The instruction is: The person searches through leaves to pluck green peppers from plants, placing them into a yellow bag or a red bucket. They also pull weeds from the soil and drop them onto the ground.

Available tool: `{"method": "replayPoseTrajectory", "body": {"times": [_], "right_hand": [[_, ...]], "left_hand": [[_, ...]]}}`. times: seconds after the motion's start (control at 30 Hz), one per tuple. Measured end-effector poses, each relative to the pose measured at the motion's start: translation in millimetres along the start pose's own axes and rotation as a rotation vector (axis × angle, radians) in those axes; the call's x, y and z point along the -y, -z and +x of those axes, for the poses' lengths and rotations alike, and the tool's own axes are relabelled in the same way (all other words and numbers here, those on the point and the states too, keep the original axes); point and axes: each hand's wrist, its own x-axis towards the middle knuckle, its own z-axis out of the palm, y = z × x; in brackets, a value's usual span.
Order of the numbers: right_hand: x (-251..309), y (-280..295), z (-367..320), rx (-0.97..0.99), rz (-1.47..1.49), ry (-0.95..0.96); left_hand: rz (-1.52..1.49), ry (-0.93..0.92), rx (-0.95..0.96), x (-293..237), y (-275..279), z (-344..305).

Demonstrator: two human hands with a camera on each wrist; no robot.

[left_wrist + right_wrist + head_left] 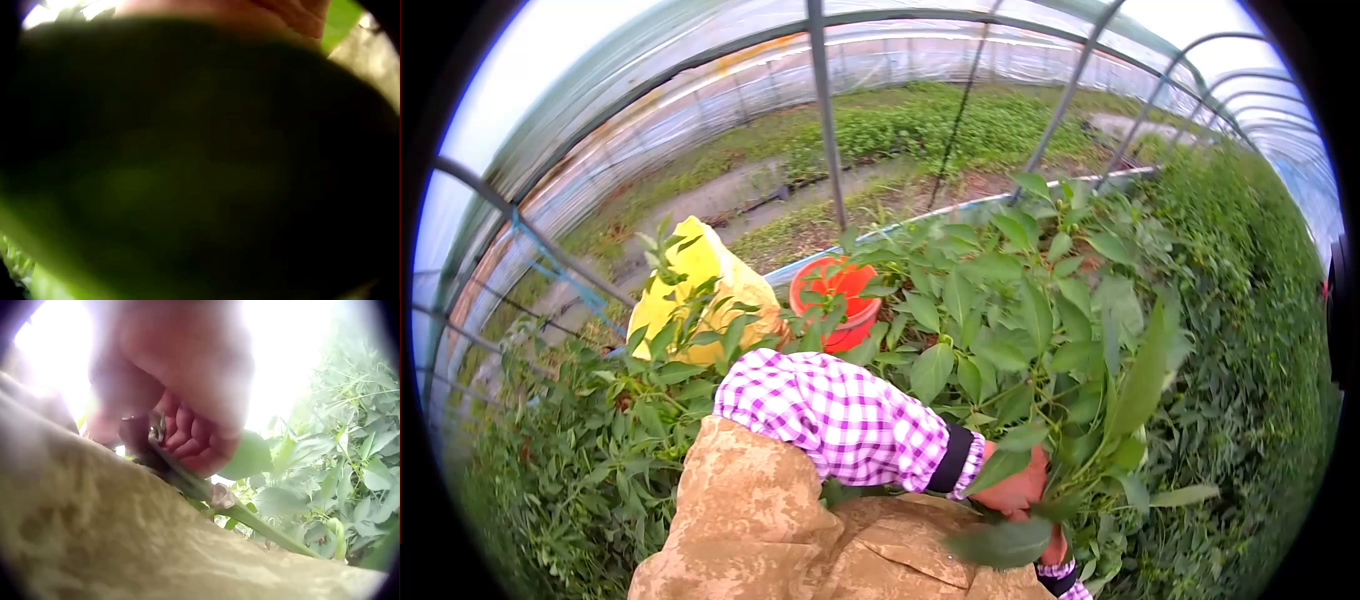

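Note:
Close to the lap, both hands work low among the leaves of a green plant [1045, 330] that looks like pepper. My left hand [1012, 490] lies against the plant's stems in the head view, and leaves cover its fingertips. A broad dark leaf [187, 162] fills most of the left wrist view, so I cannot tell what that hand grips. Just below it is my right hand [1055, 548], partly hidden. From the right wrist camera, the right hand's fingers [197, 434] are curled round a thick green stem [265, 531], which slants down over the brown-patterned clothing [162, 525].
Left of the plant stand a yellow bag [705, 290] and a red bucket [837, 300]. Dense foliage [1250, 380] fills the right side. Metal hoops [828, 110] and plastic sheeting form a tunnel, with a pale blue-edged strip [960, 215] behind the plants.

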Motion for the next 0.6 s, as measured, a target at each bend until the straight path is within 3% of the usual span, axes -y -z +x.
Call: {"method": "replayPoseTrajectory", "body": {"times": [0.13, 0.23, 0.27, 0.33, 0.37, 0.43, 0.47, 0.53, 0.57, 0.6], "right_hand": [[1, 8, 4, 0.004, -0.043, -0.037], [-5, 17, 4, -0.016, -0.062, -0.045], [-10, 23, 4, -0.022, -0.063, -0.04], [-33, 42, 6, -0.041, -0.041, -0.027], [-53, 52, 10, -0.042, -0.019, -0.023], [-117, 95, 15, -0.04, 0.067, 0.007], [-141, 111, 15, -0.029, 0.096, 0.019], [-121, 115, 10, -0.034, 0.01, -0.053], [-86, 111, 5, -0.046, -0.08, -0.124], [27, 31, 21, -0.178, -0.316, 0.0]], "left_hand": [[-0.11, 0.06, 0.067, 2, -20, -4], [-0.362, 0.08, 0.052, 20, -53, -4], [-0.586, 0.076, 0.002, 30, -70, -6], [-1.649, -0.106, -0.205, 52, -110, -25], [-1.804, -0.155, -0.219, 58, -114, -45], [-1.251, 0.176, -0.026, 41, 35, -115], [-1.199, 0.223, -0.193, 48, 51, -151], [-1.142, 0.579, -0.662, 30, 90, -235], [-1.063, 0.798, -0.84, 19, 99, -277], [-0.894, 0.904, -1.076, 3, 105, -316]]}}
